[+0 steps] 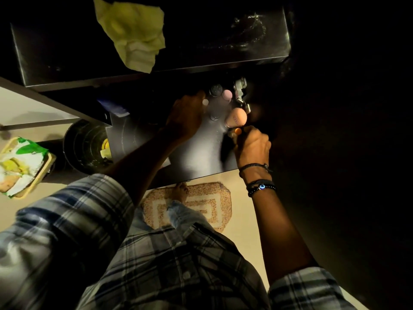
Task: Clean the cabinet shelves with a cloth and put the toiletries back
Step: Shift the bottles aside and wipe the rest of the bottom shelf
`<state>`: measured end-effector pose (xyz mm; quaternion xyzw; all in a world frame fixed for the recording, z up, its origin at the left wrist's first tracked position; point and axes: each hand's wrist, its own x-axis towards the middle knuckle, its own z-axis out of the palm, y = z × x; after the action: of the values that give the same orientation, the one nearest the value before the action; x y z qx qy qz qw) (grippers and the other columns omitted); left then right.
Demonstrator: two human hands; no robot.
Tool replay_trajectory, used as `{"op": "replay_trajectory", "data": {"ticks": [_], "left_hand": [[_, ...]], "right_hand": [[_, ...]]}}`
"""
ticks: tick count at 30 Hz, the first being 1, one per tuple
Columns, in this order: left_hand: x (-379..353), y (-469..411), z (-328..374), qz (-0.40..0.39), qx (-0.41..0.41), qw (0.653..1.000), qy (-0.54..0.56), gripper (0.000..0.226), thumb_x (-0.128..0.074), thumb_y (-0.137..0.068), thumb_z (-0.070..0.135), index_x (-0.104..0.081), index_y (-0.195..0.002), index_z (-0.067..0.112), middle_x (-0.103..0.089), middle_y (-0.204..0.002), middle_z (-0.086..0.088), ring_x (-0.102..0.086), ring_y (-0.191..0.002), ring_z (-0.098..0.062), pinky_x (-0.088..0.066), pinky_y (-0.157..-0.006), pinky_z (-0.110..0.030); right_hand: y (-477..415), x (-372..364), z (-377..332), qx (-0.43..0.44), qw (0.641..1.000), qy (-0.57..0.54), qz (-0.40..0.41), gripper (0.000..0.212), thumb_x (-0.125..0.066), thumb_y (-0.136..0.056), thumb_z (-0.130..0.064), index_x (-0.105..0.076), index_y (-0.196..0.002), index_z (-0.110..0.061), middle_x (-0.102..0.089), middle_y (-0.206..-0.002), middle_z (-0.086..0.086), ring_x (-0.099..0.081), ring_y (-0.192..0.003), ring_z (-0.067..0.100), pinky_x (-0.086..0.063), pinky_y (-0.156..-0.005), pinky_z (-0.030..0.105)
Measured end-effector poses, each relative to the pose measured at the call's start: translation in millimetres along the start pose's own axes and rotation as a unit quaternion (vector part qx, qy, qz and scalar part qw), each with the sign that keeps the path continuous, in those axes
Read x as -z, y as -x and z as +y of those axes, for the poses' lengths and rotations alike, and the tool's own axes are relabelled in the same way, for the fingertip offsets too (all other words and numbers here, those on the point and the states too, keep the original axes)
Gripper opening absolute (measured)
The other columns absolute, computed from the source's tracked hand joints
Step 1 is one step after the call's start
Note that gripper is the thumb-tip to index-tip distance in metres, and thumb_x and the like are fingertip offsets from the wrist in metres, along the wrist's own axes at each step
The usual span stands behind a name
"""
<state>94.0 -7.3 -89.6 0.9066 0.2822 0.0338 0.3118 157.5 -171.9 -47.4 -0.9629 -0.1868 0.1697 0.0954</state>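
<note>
A crumpled yellow cloth [134,32] lies on the dark upper shelf [201,48]. On the lower shelf [201,151] stand several toiletries: a dark-capped bottle [215,90], a pink-capped bottle [227,95] and a peach bottle [237,118], beside a metal hinge [240,90]. My left hand [186,117] reaches in to the left of them, fingers curled near a small white cap [205,102]; what it holds is hidden. My right hand [252,146] is shut on a small orange-tipped item [237,131] just below the peach bottle.
A black bin [87,146] stands on the floor at left, next to a tray with a green and white packet [20,166]. A patterned mat [201,204] lies under my foot. The cabinet's right side is in darkness. A pale door panel [33,106] juts in at left.
</note>
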Motion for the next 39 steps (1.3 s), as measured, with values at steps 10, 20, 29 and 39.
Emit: {"op": "replay_trajectory", "data": {"ticks": [10, 20, 29, 39], "left_hand": [[50, 92, -54, 0.072, 0.118, 0.989, 0.059, 0.038, -0.059, -0.091, 0.019, -0.051, -0.124, 0.001, -0.062, -0.112, -0.02, -0.061, -0.099, -0.034, -0.046, -0.076, -0.037], [89, 107, -85, 0.106, 0.081, 0.973, -0.187, 0.061, -0.061, -0.08, 0.013, -0.038, -0.136, 0.01, -0.041, -0.135, -0.028, -0.048, -0.111, -0.045, -0.051, -0.065, -0.042], [85, 87, -92, 0.106, 0.084, 0.958, -0.254, 0.064, -0.042, -0.093, 0.03, -0.02, -0.147, 0.004, -0.022, -0.15, -0.025, -0.027, -0.13, -0.039, -0.036, -0.1, -0.037], [88, 64, -65, 0.133, 0.083, 0.979, -0.127, 0.054, -0.047, -0.094, 0.034, -0.032, -0.14, 0.01, -0.035, -0.14, -0.026, -0.043, -0.118, -0.044, -0.048, -0.084, -0.049]], "right_hand": [[35, -44, -58, 0.198, 0.969, -0.084, -0.12, 0.031, -0.066, -0.085, -0.029, -0.064, -0.112, -0.013, -0.067, -0.104, 0.008, -0.064, -0.095, 0.026, -0.048, -0.078, 0.028], [71, -110, -89, 0.406, 0.884, 0.105, -0.205, 0.035, -0.073, -0.071, -0.01, -0.069, -0.106, -0.012, -0.061, -0.123, 0.012, -0.051, -0.12, 0.039, -0.045, -0.094, 0.048], [58, -98, -34, 0.27, 0.947, 0.131, -0.118, 0.032, -0.063, -0.082, -0.016, -0.066, -0.114, -0.014, -0.059, -0.127, 0.011, -0.054, -0.113, 0.034, -0.047, -0.09, 0.04], [38, -66, 39, 0.067, 0.993, 0.08, -0.052, 0.038, -0.055, -0.088, -0.002, -0.061, -0.121, -0.018, -0.053, -0.129, 0.011, -0.05, -0.111, 0.034, -0.05, -0.084, 0.037]]}}
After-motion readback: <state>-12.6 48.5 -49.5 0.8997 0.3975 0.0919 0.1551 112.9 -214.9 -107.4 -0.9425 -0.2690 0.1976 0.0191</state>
